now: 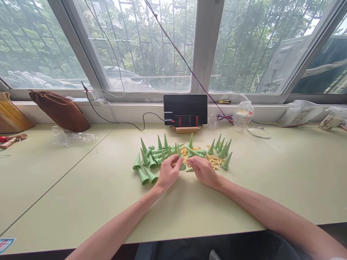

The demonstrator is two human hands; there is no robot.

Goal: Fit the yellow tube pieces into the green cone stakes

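Note:
My left hand [170,171] is closed around a green plastic cone [180,153], which stands point up between thumb and fingers. Just to its right, my right hand [202,170] has its fingertips pinched together; what they hold, if anything, is too small to make out. Several green cones [143,177] lie on their sides or stand upright to the left of my hands. More upright cones [227,161] stand on the right. Small yellow plastic pieces [215,161] are scattered between and behind the hands.
A phone [187,121] leans on a dark tablet [185,101] at the back of the table [108,202]. A brown pouch [61,111] and crumpled plastic [73,137] lie at the left. A bagged cup [243,115] and a coiled white cable [258,132] are at the right, below the windows.

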